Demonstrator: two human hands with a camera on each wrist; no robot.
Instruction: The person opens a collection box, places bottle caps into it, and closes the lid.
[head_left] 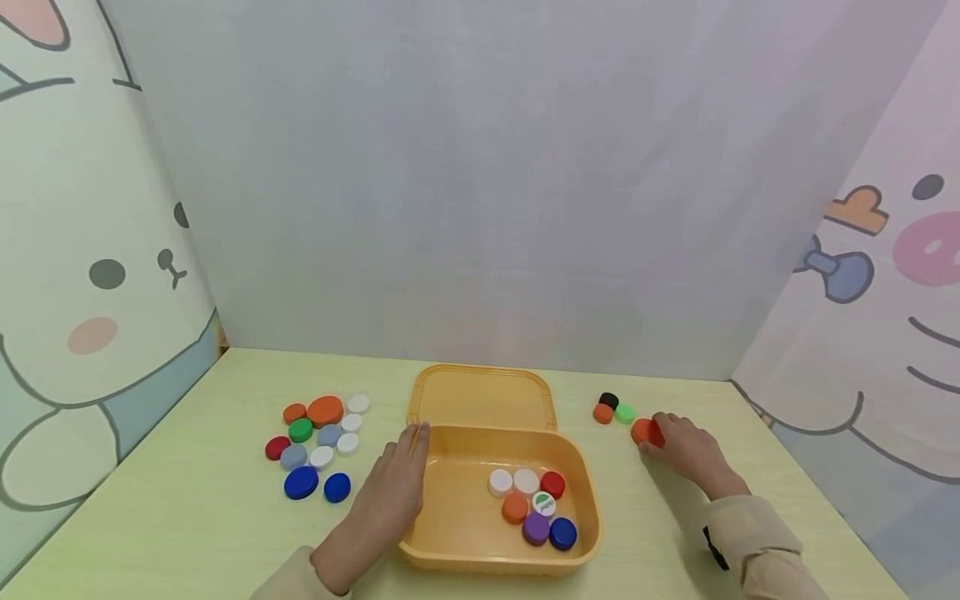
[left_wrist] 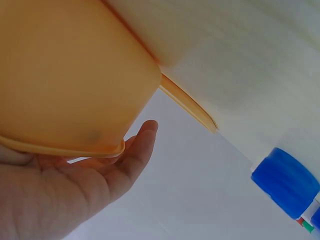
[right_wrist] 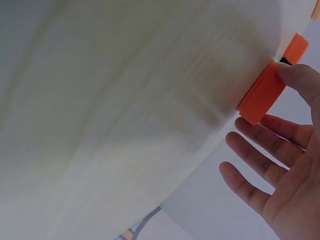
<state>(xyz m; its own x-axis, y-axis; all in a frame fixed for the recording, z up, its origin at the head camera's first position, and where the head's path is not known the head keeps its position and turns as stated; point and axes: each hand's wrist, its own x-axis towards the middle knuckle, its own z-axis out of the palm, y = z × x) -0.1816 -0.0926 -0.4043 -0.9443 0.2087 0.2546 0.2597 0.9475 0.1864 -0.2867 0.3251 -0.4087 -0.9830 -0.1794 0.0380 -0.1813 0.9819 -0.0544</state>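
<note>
My left hand [head_left: 393, 487] rests along the left rim of an orange plastic box [head_left: 457, 560], its fingers fairly straight near the far corner. In the left wrist view the box's outer wall [left_wrist: 75, 75] stands beside that hand [left_wrist: 85, 195], and the thumb is mostly hidden. With thumb and fingertips my right hand [head_left: 686, 450] pinches a red-orange bottle cap [right_wrist: 265, 92] at the table surface. Another orange cap [head_left: 641, 431] is just beside it. Inside the box, toward its right, lie several caps, among them a purple cap [head_left: 536, 528] and a dark blue cap [head_left: 562, 533].
An orange lid [head_left: 483, 396] lies behind the box. Several loose caps spread on the left, including a large orange cap [head_left: 326, 412] and a blue cap [head_left: 302, 482]. A black cap [head_left: 609, 402] and a green cap [head_left: 625, 412] sit at the right back.
</note>
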